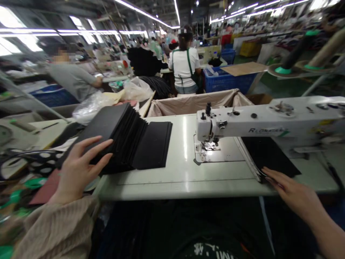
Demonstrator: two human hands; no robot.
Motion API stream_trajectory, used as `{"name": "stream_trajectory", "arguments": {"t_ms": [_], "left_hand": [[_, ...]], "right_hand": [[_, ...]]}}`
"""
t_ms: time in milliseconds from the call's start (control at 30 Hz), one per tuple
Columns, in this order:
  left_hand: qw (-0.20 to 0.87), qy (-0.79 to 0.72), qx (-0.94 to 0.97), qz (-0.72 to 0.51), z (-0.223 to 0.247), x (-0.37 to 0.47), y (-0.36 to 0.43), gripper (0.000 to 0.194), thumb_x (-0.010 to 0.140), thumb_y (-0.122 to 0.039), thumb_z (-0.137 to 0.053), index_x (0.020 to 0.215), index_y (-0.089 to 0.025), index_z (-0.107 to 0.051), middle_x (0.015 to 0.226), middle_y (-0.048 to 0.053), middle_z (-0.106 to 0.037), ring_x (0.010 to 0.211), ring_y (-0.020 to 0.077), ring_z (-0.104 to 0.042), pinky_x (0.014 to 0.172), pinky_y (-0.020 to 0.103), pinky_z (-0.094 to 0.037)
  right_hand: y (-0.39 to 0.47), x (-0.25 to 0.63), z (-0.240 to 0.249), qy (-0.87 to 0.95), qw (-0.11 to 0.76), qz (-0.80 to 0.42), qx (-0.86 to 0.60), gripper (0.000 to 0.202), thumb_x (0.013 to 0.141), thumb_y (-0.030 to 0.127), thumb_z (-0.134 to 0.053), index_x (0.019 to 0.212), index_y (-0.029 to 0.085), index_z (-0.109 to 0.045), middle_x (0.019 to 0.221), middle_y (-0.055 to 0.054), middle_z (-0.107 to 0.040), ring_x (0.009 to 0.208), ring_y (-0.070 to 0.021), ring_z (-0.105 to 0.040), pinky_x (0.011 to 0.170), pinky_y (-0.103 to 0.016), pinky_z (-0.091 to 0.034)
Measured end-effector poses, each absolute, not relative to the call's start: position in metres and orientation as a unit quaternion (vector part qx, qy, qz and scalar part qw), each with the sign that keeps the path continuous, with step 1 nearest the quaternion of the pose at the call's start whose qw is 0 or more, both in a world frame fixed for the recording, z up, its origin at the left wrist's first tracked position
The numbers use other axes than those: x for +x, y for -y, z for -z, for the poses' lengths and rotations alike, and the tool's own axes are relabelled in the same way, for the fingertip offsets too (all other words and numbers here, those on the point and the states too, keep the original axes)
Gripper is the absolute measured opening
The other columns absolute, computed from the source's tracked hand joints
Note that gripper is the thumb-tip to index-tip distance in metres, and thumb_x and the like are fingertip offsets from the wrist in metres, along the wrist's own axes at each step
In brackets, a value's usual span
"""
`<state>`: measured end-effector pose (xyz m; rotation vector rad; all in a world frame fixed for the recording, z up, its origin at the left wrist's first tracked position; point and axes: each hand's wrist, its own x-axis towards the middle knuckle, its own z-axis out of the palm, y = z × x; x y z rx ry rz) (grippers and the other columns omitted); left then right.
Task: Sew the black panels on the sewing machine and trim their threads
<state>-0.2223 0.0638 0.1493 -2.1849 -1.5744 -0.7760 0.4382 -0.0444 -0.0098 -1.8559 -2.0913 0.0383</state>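
1. The left hand (79,165), fingers spread and unclenched, rests against the tall, slanting stack of flat black rectangular panels (101,124) at the left end of the pale green worktop (161,189).
2. That stack seems to reach past the worktop's near left corner; a push, or lost support, could send panels sliding off.
3. The low, flat pile of black panels (153,145) lies just beside it, and a slump rightward might knock it askew.
4. The right hand (293,190) has its fingertips at the near edge of the pale-edged black pile (269,153), near the worktop's front edge; whether it pinches I cannot tell.
5. An uneven drag there could fan the layers or catch them on the white sewing machine (239,122).
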Motion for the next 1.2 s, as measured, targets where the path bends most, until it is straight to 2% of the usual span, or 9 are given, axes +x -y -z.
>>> {"name": "stream_trajectory", "arguments": {"t_ms": [100, 200, 367, 533, 633, 733, 900, 1067, 1200], "left_hand": [[0.209, 0.513, -0.744, 0.374, -0.128, -0.192, -0.057, 0.055, 0.087, -0.032, -0.064, 0.139, -0.030, -0.048, 0.145, -0.004, -0.049, 0.131, 0.0315, -0.046, 0.113, 0.057, -0.036], [0.107, 0.444, -0.791, 0.407, -0.105, -0.125, -0.053, 0.048, 0.087, -0.027, -0.060, 0.135, -0.030, -0.052, 0.138, -0.001, -0.055, 0.123, 0.0305, -0.054, 0.108, 0.058, -0.041], [-0.220, 0.292, -0.906, 0.212, -0.057, 0.021, -0.048, 0.044, 0.100, -0.021, -0.041, 0.143, -0.025, -0.040, 0.151, 0.005, -0.043, 0.136, 0.0196, -0.044, 0.112, 0.038, -0.042], [-0.192, 0.282, -0.935, 0.097, 0.002, 0.060, -0.024, 0.057, 0.098, -0.032, -0.049, 0.150, -0.019, -0.030, 0.156, 0.008, -0.034, 0.145, 0.0238, -0.029, 0.119, 0.043, -0.031], [-0.133, 0.398, -0.902, 0.105, 0.013, 0.034, -0.009, 0.051, 0.099, -0.031, -0.045, 0.148, -0.019, -0.035, 0.154, 0.008, -0.038, 0.144, 0.0249, -0.031, 0.116, 0.044, -0.032], [-0.083, 0.499, -0.854, 0.121, 0.004, 0.007, -0.008, 0.047, 0.099, -0.035, -0.046, 0.144, -0.022, -0.043, 0.147, 0.010, -0.047, 0.136, 0.0288, -0.042, 0.109, 0.047, -0.038], [-0.057, 0.520, -0.845, 0.107, -0.006, -0.005, -0.036, 0.057, 0.093, -0.047, -0.055, 0.145, -0.030, -0.042, 0.127, 0.012, -0.057, 0.117, 0.0325, -0.053, 0.097, 0.051, -0.045], [-0.116, 0.406, -0.900, 0.110, -0.002, 0.010, -0.082, 0.052, 0.092, -0.046, -0.055, 0.135, -0.017, -0.050, 0.151, 0.013, -0.040, 0.141, 0.0290, -0.034, 0.117, 0.047, -0.029], [-0.152, 0.366, -0.911, 0.114, 0.000, 0.024, -0.112, 0.058, 0.092, -0.046, -0.055, 0.141, -0.018, -0.042, 0.155, 0.011, -0.036, 0.145, 0.0239, -0.029, 0.121, 0.044, -0.022]], "right_hand": [[0.047, 0.425, -0.020, 0.730, 0.198, -0.015, -0.654, 0.038, 0.095, 0.028, -0.041, 0.129, 0.026, -0.057, 0.125, -0.003, -0.066, 0.105, -0.0211, -0.066, 0.084, -0.033, -0.052], [0.049, 0.376, -0.052, 0.750, 0.267, -0.053, -0.603, 0.034, 0.090, 0.018, -0.045, 0.121, 0.022, -0.059, 0.113, -0.007, -0.068, 0.097, -0.0200, -0.065, 0.080, -0.030, -0.049], [0.047, 0.252, -0.070, 0.851, 0.177, -0.245, -0.429, 0.027, 0.081, 0.013, -0.053, 0.105, 0.021, -0.063, 0.092, -0.002, -0.070, 0.074, -0.0161, -0.062, 0.065, -0.027, -0.042], [0.022, 0.216, -0.039, 0.831, 0.213, -0.404, -0.317, 0.019, 0.094, 0.032, -0.054, 0.104, 0.022, -0.067, 0.097, 0.000, -0.073, 0.088, -0.0129, -0.065, 0.077, -0.022, -0.046], [-0.018, 0.230, -0.020, 0.807, 0.244, -0.316, -0.435, 0.027, 0.098, 0.030, -0.046, 0.119, 0.022, -0.062, 0.118, -0.004, -0.069, 0.106, -0.0148, -0.063, 0.088, -0.025, -0.048], [-0.061, 0.239, -0.007, 0.813, 0.177, -0.171, -0.528, 0.040, 0.097, 0.027, -0.044, 0.136, 0.024, -0.051, 0.142, -0.007, -0.053, 0.118, -0.0189, -0.059, 0.085, -0.029, -0.052], [-0.087, 0.240, 0.003, 0.820, 0.079, -0.071, -0.562, 0.055, 0.092, 0.023, -0.046, 0.147, 0.031, -0.038, 0.148, 0.000, -0.045, 0.103, -0.0207, -0.067, 0.070, -0.030, -0.056], [-0.076, 0.249, 0.010, 0.807, 0.077, -0.048, -0.584, 0.051, 0.093, 0.026, -0.045, 0.144, 0.030, -0.042, 0.149, 0.002, -0.045, 0.104, -0.0202, -0.066, 0.071, -0.030, -0.055], [-0.075, 0.249, 0.012, 0.799, 0.074, -0.039, -0.596, 0.050, 0.095, 0.029, -0.043, 0.145, 0.030, -0.042, 0.149, 0.002, -0.045, 0.099, -0.0198, -0.067, 0.069, -0.031, -0.054]]}}
